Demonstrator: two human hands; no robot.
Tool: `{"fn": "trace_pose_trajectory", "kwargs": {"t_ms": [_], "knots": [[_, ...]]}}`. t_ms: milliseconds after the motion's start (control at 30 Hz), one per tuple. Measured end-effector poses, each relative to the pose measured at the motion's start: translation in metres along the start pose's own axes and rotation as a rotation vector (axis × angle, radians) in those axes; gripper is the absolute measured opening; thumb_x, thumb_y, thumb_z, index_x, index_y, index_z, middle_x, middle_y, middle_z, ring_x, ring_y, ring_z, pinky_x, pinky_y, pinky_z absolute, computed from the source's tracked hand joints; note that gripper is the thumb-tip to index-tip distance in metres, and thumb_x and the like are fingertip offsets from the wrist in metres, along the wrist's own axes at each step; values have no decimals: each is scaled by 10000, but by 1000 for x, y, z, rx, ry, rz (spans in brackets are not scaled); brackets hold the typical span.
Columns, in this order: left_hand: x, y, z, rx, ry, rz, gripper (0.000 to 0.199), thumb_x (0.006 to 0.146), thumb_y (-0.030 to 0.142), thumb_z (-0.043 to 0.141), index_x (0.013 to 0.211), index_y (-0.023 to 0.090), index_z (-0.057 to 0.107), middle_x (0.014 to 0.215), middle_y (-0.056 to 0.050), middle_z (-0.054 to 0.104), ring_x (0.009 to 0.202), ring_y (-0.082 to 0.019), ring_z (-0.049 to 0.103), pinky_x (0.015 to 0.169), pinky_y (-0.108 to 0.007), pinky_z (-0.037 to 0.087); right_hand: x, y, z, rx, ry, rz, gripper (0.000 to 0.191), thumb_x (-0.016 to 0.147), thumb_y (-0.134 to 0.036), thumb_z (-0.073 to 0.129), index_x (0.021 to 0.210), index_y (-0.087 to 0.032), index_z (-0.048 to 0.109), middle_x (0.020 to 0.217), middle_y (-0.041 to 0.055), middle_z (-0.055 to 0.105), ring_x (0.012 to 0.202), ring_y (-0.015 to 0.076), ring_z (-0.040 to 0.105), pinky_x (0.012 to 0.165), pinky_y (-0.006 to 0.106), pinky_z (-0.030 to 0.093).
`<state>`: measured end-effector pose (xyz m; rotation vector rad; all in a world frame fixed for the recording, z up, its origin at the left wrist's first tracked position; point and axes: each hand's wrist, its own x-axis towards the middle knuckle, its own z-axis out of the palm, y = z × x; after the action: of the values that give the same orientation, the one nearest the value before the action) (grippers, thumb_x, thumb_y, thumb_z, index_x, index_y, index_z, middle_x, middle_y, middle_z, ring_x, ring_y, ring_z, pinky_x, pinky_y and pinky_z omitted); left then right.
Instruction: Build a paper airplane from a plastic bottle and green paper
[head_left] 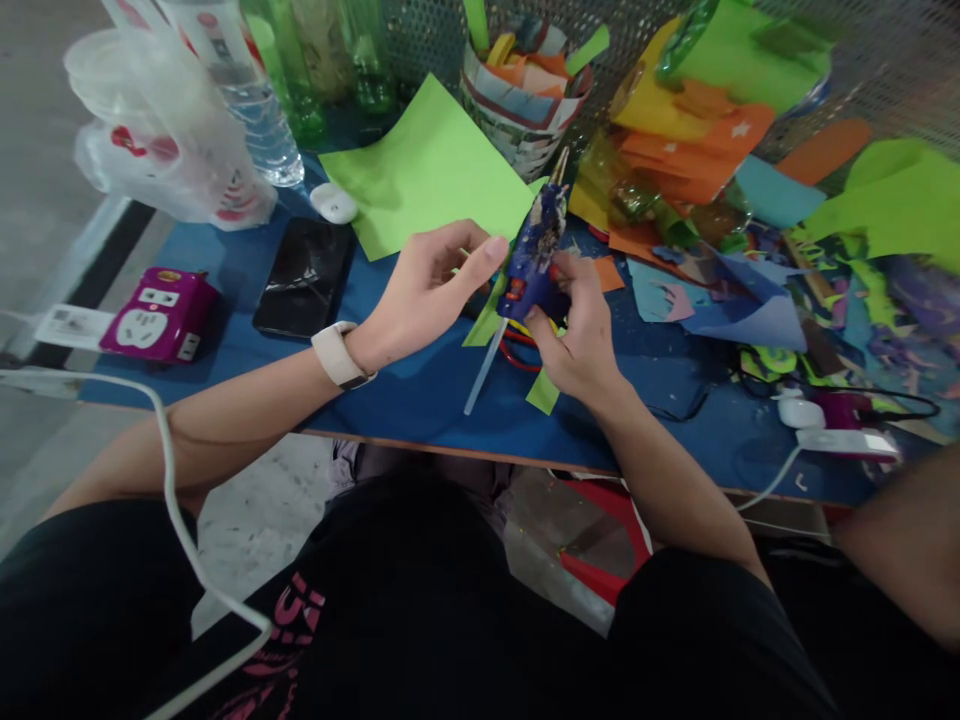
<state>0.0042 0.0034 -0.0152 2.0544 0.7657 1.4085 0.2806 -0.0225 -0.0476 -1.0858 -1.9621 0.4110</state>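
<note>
A dark blue glue gun (536,245) is held in my right hand (581,325), its tip pointing away from me. Whitish and dark residue covers its upper part. A translucent glue stick (486,365) juts from its rear toward the table edge. Just left of the gun is my left hand (439,280), thumb stretched out and fingers loosely bent, with nothing visible in it; part of its fingers is hidden. Under and beside the gun lie narrow green paper strips (544,392) and a red loop (517,350), partly covered by my right hand.
Behind are a green sheet (427,170), a woven paper basket (517,110) and a water bottle (259,120). Left lie a black phone (304,280), a white case (334,203) and a purple power adapter (161,315). Paper scraps (750,300) fill the right. Another person's arm (911,540) shows there.
</note>
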Motion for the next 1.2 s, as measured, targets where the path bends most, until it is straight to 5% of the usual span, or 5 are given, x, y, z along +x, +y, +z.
{"fn": "trace_pose_trajectory", "kwargs": {"t_ms": [167, 533, 733, 1100, 1200], "knots": [[3, 7, 4, -265, 51, -206, 634, 1063, 860, 962, 988, 247, 820, 888, -52, 810, 777, -187, 767, 652, -326, 603, -1, 3, 8, 72, 35, 2, 588, 1192, -674, 767, 1652, -321, 671, 1504, 151, 791, 1476, 433, 809, 1333, 733, 685], [-3, 8, 9, -368, 19, -163, 582, 1129, 809, 926, 1026, 239, 861, 972, -70, 851, 805, -180, 788, 680, -326, 647, 0, -1, 13, 459, 144, 139, 625, 905, -677, 1014, 1364, -346, 749, 1194, 28, 819, 1100, 314, 826, 1044, 553, 764], [-1, 12, 7, -405, 8, -201, 618, 1163, 841, 861, 990, 249, 815, 999, -68, 834, 878, -202, 806, 723, -341, 670, 4, -5, 13, 589, 141, 165, 682, 880, -774, 1059, 1370, -394, 774, 1263, 31, 848, 1138, 313, 841, 995, 488, 755], [3, 37, 0, -753, -358, -558, 702, 1075, 911, 918, 1015, 248, 695, 937, -48, 784, 839, -219, 846, 761, -352, 752, 10, 0, 13, 542, 271, 79, 842, 709, -774, 1164, 1254, -434, 619, 1130, -11, 747, 1007, 273, 788, 904, 473, 752], [4, 45, -3, -802, -454, -651, 735, 1080, 934, 893, 1062, 224, 705, 929, -61, 796, 751, -192, 818, 711, -325, 729, 9, 6, 13, 569, 259, 145, 960, 644, -816, 1192, 1289, -428, 596, 1158, 16, 770, 1242, 369, 845, 1049, 586, 775]]}}
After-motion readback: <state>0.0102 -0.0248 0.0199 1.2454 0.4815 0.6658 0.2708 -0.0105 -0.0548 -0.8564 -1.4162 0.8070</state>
